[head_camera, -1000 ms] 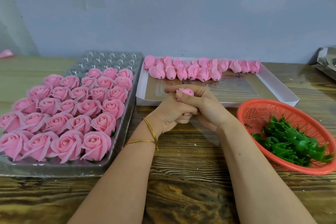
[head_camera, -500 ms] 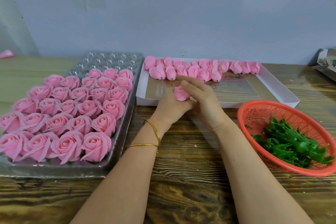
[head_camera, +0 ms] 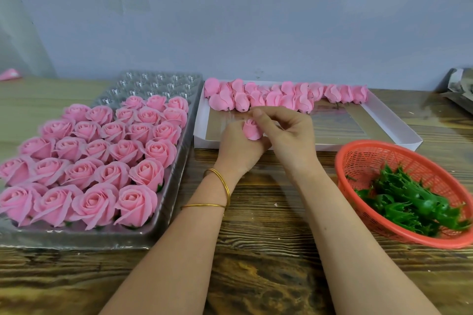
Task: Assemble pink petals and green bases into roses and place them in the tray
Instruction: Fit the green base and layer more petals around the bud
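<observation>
The clear plastic cell tray (head_camera: 163,227) on the left of the wooden bench (head_camera: 256,243) was already mostly filled: finished pink roses (head_camera: 94,202) sat row on row from its near edge, and only the empty cells (head_camera: 158,82) at the far end were left. The farthest row of roses looked only partly filled.

Supplies remained. A line of loose pink petal buds (head_camera: 281,97) lay along the back of the shallow white cardboard box (head_camera: 391,123), the rest of its floor bare. A heap of green plastic bases (head_camera: 409,202) lay in the red mesh basket (head_camera: 358,156) at the right.

One rose was in work. The left hand (head_camera: 238,153) was curled around a single pink bud (head_camera: 252,130), holding it above the near edge of the white box, well apart from the tray. The right hand (head_camera: 291,135) pinched at the bud's upper petals with thumb and forefinger, its other fingers curled. Whether a green base was already fitted could not be told, as the left hand hid the bud's underside.

By this showing the job was well past halfway. The bud in hand had yet to be finished and seated, probably in the partly filled row, and the far cells were still to fill.
</observation>
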{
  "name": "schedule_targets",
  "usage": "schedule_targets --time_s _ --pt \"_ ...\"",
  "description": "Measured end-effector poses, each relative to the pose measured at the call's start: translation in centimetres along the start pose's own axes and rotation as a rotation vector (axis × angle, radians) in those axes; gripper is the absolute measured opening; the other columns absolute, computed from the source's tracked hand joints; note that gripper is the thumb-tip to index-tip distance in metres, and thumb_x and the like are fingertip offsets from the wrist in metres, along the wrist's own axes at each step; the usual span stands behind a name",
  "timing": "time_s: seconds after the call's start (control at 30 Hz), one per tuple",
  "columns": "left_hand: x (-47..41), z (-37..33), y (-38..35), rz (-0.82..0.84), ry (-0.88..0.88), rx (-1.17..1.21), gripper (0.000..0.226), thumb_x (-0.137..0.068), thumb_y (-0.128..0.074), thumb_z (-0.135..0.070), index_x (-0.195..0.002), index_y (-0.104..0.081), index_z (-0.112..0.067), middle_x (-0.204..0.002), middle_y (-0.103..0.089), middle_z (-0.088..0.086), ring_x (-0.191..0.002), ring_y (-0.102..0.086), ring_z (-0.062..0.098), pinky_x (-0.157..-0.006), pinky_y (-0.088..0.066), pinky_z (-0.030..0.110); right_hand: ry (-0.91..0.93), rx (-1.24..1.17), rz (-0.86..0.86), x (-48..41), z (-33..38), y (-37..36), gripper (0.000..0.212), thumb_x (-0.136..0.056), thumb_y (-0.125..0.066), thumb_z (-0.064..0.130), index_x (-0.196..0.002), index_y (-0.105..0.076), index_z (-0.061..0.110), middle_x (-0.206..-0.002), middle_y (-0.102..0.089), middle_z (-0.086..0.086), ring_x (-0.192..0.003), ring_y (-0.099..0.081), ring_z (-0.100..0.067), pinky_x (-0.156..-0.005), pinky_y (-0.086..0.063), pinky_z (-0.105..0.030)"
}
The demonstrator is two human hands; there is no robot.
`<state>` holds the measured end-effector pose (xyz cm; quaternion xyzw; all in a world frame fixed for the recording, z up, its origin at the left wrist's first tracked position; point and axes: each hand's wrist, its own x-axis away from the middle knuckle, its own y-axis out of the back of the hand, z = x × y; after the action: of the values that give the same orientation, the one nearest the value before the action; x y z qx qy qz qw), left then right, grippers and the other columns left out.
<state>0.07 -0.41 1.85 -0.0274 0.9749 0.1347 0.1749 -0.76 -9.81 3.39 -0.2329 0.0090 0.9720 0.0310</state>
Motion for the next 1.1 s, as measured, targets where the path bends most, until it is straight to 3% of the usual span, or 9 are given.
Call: schedule_targets --time_s 0.13,0.27,0.33,0.5,0.6,0.77,0.97,1.03,1.1 --pt "0.0 -0.3 -0.1 -0.015 -0.027 -0.024 0.014 -0.075 -0.053 -0.033 -0.070 -0.064 -0.040 -0.079 -0.071 -0.007 -0.082 -0.067 0.011 -0.075 -0.057 0.034 0.009 0.005 0.040 0.2 -0.3 -0.4 0.016 -0.090 -0.065 0.003 -0.089 -0.073 0.016 -0.069 -0.070 0.021 -0.073 -0.064 0.009 -0.069 -0.047 -0.008" --pt "0.2 -0.3 -0.1 -0.017 0.002 -0.038 0.027 -0.072 -0.048 -0.030 -0.055 -0.062 -0.044 -0.054 -0.059 -0.021 -0.060 -0.056 -0.009 -0.057 -0.043 0.012 0.014 0.064 0.107 0.3 -0.7 -0.4 0.027 -0.094 -0.063 0.011 -0.072 -0.070 0.025 -0.058 -0.062 0.020 -0.061 -0.054 0.007 -0.064 -0.042 -0.010" --pt "0.2 -0.3 -0.1 -0.018 0.006 -0.049 0.034 -0.073 -0.046 -0.029 -0.056 -0.061 -0.055 -0.053 -0.058 -0.029 -0.056 -0.054 -0.013 -0.051 -0.040 0.008 -0.002 0.067 0.132 0.4 -0.9 -0.5 0.025 -0.094 -0.064 0.016 -0.073 -0.070 0.028 -0.060 -0.062 0.019 -0.063 -0.053 0.006 -0.066 -0.044 -0.012" --pt "0.1 0.3 -0.2 -0.051 0.009 -0.092 0.026 -0.083 -0.046 -0.030 -0.061 -0.061 -0.029 -0.063 -0.060 -0.013 -0.068 -0.060 0.005 -0.066 -0.053 0.032 -0.011 0.098 0.160 0.5 -1.2 -0.7 0.014 -0.089 -0.063 0.030 -0.078 -0.070 0.037 -0.068 -0.065 0.023 -0.070 -0.058 0.007 -0.069 -0.045 -0.016" --pt "-0.2 0.7 -0.3 -0.060 -0.011 -0.166 0.023 -0.091 -0.052 -0.016 -0.074 -0.066 -0.008 -0.068 -0.060 -0.003 -0.075 -0.062 0.021 -0.070 -0.054 0.041 -0.035 0.084 0.146 0.5 -1.4 -0.8 0.009 -0.086 -0.066 0.030 -0.090 -0.074 0.032 -0.084 -0.074 0.014 -0.084 -0.067 -0.001 -0.080 -0.054 -0.030" --pt "-0.2 0.7 -0.8 -0.013 -0.059 -0.344 0.017 -0.094 -0.051 -0.008 -0.086 -0.066 -0.004 -0.088 -0.064 0.014 -0.090 -0.061 0.030 -0.079 -0.046 0.035 -0.098 0.112 0.127 0.8 -1.5 -1.1 0.016 -0.084 -0.070 0.030 -0.098 -0.074 0.026 -0.097 -0.075 0.009 -0.095 -0.068 -0.004 -0.095 -0.054 -0.037" --pt "0.0 0.6 -0.5 -0.005 -0.033 -0.366 0.021 -0.092 -0.052 -0.010 -0.074 -0.059 -0.017 -0.069 -0.049 -0.011 -0.073 -0.052 0.011 -0.066 -0.038 0.019 -0.218 0.032 0.186 0.6 -1.2 -0.8 0.023 -0.089 -0.070 0.015 -0.112 -0.070 0.010 -0.108 -0.071 -0.004 -0.106 -0.064 -0.013 -0.102 -0.049 -0.038" --pt "0.2 0.3 -0.6 -0.012 -0.042 -0.345 0.027 -0.093 -0.052 -0.009 -0.070 -0.053 -0.023 -0.066 -0.044 -0.016 -0.066 -0.046 0.001 -0.059 -0.035 0.007 -0.240 0.019 0.221 0.6 -1.0 -0.6 0.028 -0.087 -0.072 0.013 -0.115 -0.068 0.009 -0.110 -0.070 -0.003 -0.103 -0.064 -0.007 -0.098 -0.049 -0.028" --pt "0.3 0.3 -0.7 0.014 -0.035 -0.339 0.020 -0.094 -0.053 -0.007 -0.079 -0.061 -0.017 -0.073 -0.051 -0.014 -0.073 -0.050 0.003 -0.060 -0.035 0.000 -0.260 0.023 0.268 0.5 -0.7 -0.3 0.039 -0.079 -0.078 0.018 -0.116 -0.068 0.013 -0.114 -0.069 -0.001 -0.104 -0.063 -0.004 -0.096 -0.048 -0.022"
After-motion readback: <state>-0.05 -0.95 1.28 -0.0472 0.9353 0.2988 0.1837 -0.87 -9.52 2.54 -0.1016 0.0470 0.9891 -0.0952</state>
